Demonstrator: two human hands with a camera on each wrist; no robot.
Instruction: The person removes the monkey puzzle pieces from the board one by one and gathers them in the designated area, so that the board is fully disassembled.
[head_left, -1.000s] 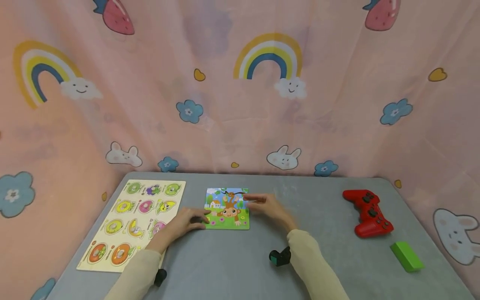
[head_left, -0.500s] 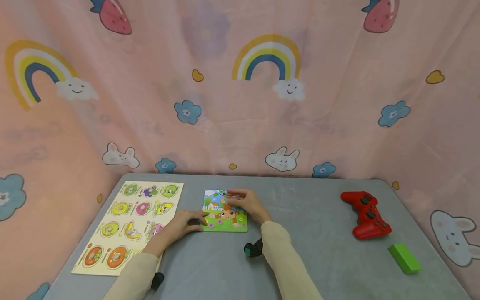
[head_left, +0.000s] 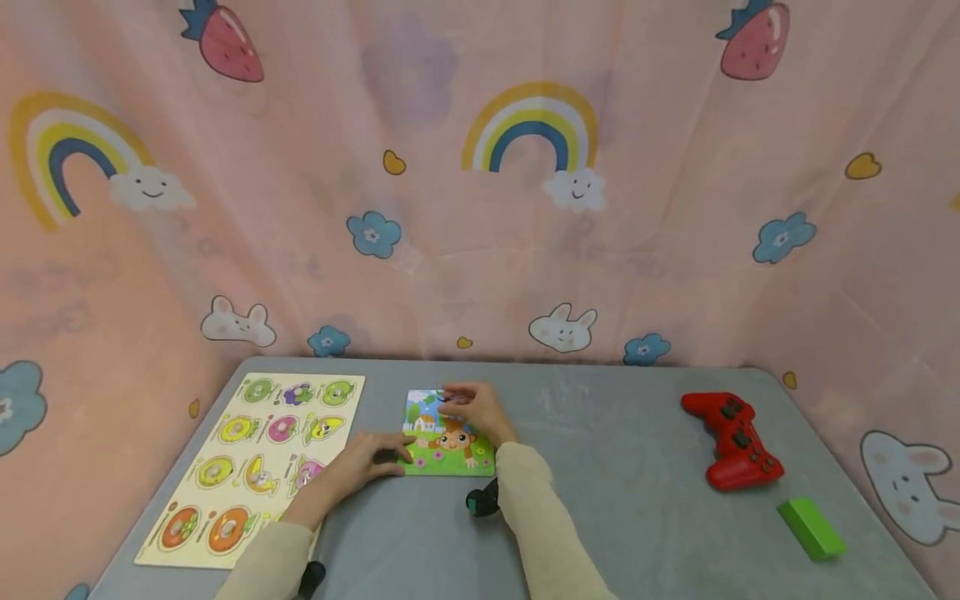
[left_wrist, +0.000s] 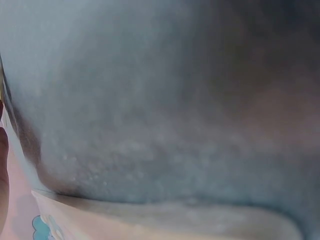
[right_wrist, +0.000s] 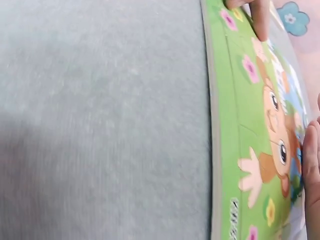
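As I looked on, L hand (head_left: 363, 462), thumb & fingers apart, touched monkey puzzle (head_left: 450, 458) at its left edge; R hand (head_left: 482, 412) had straightish fingers over its upper part. Puzzle lay on tbl (head_left: 607, 483) btwn fruit board (head_left: 238, 454) & red controller (head_left: 738, 443).

The table (head_left: 615, 500) sits low in the head view, with the cloth (head_left: 480, 275) hung behind it. 4 things lie on the table. The fruit board (head_left: 240, 454) is at the lower left. The monkey board (head_left: 448, 450) is in the lower middle, with the left hand (head_left: 360, 460) at its left edge and the right hand (head_left: 480, 410) over its upper right part. The game pad (head_left: 738, 450) is lower right, and the block (head_left: 812, 530) is nearer the corner.
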